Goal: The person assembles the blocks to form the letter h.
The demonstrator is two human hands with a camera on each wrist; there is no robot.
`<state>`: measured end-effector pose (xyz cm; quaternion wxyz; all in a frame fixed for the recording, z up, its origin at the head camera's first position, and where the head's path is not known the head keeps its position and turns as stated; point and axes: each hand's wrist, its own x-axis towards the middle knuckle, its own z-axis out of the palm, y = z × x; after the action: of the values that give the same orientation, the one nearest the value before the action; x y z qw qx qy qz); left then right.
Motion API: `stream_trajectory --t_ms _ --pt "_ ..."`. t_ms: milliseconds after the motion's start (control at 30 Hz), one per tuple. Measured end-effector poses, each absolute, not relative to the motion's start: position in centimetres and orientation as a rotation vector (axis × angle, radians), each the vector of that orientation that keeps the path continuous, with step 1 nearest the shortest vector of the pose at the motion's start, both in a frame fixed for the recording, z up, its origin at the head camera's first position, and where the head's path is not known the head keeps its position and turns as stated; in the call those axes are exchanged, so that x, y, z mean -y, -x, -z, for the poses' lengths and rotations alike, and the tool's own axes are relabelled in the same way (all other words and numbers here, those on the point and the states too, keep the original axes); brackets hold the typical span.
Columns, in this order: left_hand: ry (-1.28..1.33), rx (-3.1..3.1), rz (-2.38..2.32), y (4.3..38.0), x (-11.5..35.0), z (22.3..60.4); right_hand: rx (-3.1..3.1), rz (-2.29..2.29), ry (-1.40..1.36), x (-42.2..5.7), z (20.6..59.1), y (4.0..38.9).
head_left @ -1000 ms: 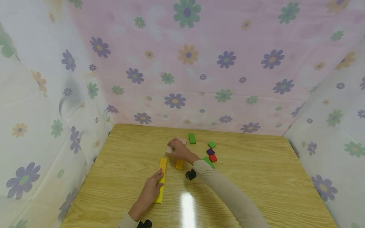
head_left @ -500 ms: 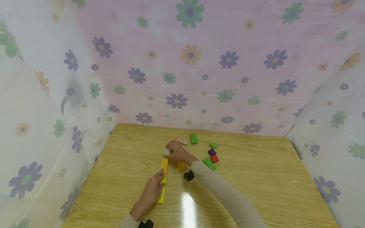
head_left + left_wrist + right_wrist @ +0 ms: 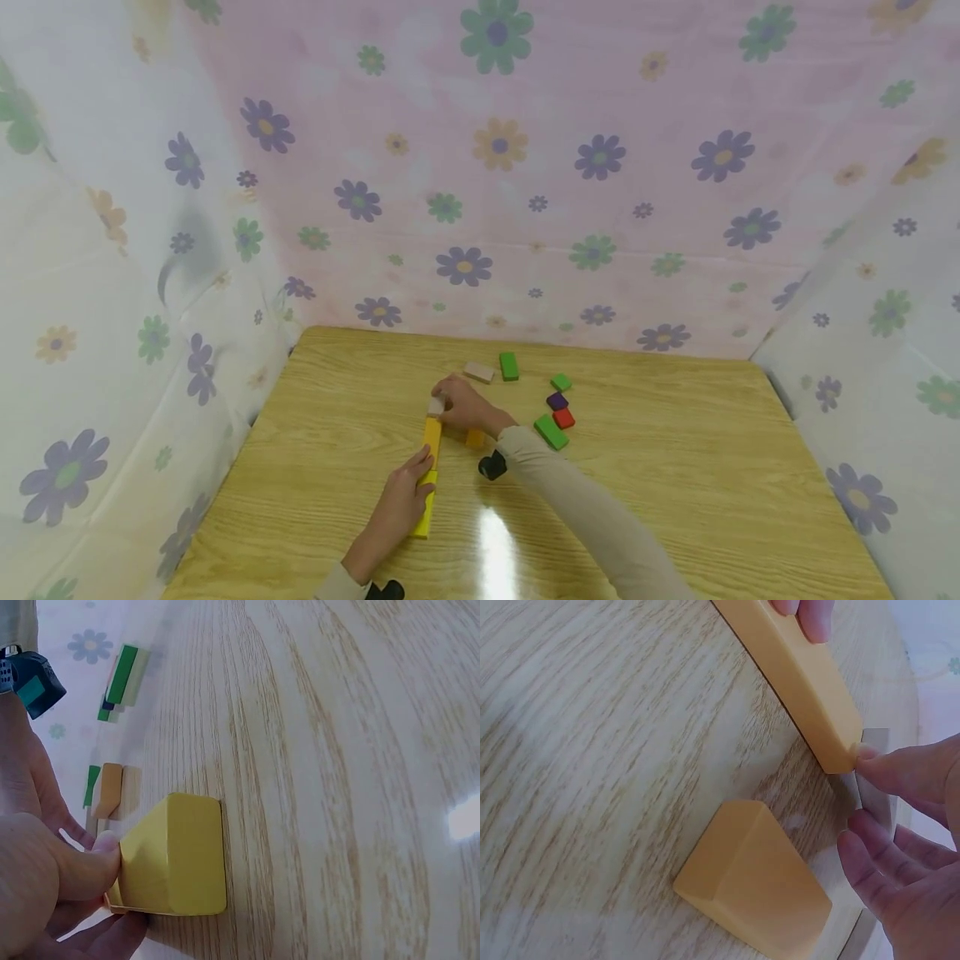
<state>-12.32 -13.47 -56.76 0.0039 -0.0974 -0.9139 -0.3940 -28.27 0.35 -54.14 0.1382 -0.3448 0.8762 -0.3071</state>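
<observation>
My left hand (image 3: 397, 500) holds a yellow block (image 3: 423, 518) and reaches along an orange block (image 3: 432, 437); these lie end to end in a row. In the left wrist view, thumb and fingers are on opposite sides of the yellow block (image 3: 196, 855). At the row's far end my right hand (image 3: 468, 406) pinches a pale wooden block (image 3: 436, 406) between thumb and fingers. The right wrist view has this pale block (image 3: 875, 796) right at the end of the orange block (image 3: 810, 690), partly hidden by the fingers. Another orange block (image 3: 750, 881) lies beside the row.
Beyond the right hand lie a second pale block (image 3: 478, 372) and a green block (image 3: 509, 367). Farther right are a small green block (image 3: 560, 382), a purple block (image 3: 557, 401), a red block (image 3: 563, 417) and a longer green block (image 3: 551, 432). Flowered cloth (image 3: 525, 225) encloses the table.
My right hand has brought the pale block left and nearer, up to the orange block's far end. The second pale block has come into fuller view. My left hand stays on the row.
</observation>
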Motion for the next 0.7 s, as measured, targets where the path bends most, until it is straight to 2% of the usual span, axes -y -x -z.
stream_trajectory --t_ms 700 --pt "0.240 2.901 1.214 12.4 13.1 56.6 -2.568 0.789 0.970 0.0 55.2 28.2"
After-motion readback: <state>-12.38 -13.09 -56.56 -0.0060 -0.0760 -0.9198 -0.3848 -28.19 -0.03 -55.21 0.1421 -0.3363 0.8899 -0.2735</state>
